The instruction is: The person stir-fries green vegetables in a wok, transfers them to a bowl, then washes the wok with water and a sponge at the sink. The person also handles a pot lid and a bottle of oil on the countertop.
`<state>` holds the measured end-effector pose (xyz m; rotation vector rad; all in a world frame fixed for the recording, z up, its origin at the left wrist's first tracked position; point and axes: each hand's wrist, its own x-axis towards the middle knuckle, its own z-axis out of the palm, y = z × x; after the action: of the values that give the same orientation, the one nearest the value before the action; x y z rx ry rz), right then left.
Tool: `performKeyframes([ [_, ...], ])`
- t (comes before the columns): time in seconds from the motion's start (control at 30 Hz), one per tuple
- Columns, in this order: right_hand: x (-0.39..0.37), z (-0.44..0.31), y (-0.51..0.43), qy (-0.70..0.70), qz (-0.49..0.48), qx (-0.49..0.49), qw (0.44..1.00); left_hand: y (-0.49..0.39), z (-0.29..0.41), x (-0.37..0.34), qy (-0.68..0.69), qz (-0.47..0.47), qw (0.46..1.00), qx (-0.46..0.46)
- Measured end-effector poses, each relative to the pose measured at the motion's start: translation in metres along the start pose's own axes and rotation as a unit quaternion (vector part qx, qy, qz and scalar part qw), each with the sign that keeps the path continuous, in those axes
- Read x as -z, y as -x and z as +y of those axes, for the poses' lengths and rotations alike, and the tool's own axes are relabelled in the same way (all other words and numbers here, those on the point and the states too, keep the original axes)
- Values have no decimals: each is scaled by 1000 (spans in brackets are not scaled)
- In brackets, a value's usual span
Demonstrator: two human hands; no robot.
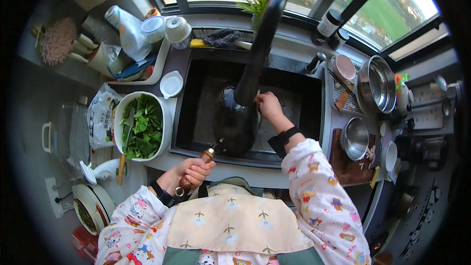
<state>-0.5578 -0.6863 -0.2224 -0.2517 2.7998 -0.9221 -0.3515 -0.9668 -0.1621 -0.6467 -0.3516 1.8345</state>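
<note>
My left hand (pixel 195 171) is closed around the brown wooden handle (pixel 207 155) of a black pan. The pan (pixel 235 132) reaches over the near edge of the black sink (pixel 309 114), its dark body hard to tell from the basin. My right hand (pixel 269 106) is over the sink with fingers pinched on a thin pale item, mostly hidden, which I cannot name. The black faucet (pixel 257 48) arches above, hiding part of the pan and basin. Left of the sink, a white bowl (pixel 167 136) holds green leafy vegetables (pixel 145 127).
A small white lid (pixel 171 84) lies left of the sink. On the right are a steel bowl (pixel 355 138) on a brown cutting board (pixel 336 162), larger steel basins (pixel 377 84) and a pink bowl (pixel 344 67). A sponge caddy (pixel 220 38) stands behind the sink.
</note>
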Motion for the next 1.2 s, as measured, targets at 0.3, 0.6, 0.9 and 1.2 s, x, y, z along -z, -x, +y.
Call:
performKeyframes([
  [0.3,25,-61,72,-65,103,306,944,-4,9,-15,-84,167,982,-29],
  [0.6,18,-21,-29,-143,98,203,964,11,2,-22,-221,217,951,-16],
  [0.9,-66,77,-7,-469,-133,-229,842,8,-9,-16,-30,-6,999,-37],
  [1.2,-32,-53,66,-213,193,202,936,16,-5,-34,-21,10,996,-89],
])
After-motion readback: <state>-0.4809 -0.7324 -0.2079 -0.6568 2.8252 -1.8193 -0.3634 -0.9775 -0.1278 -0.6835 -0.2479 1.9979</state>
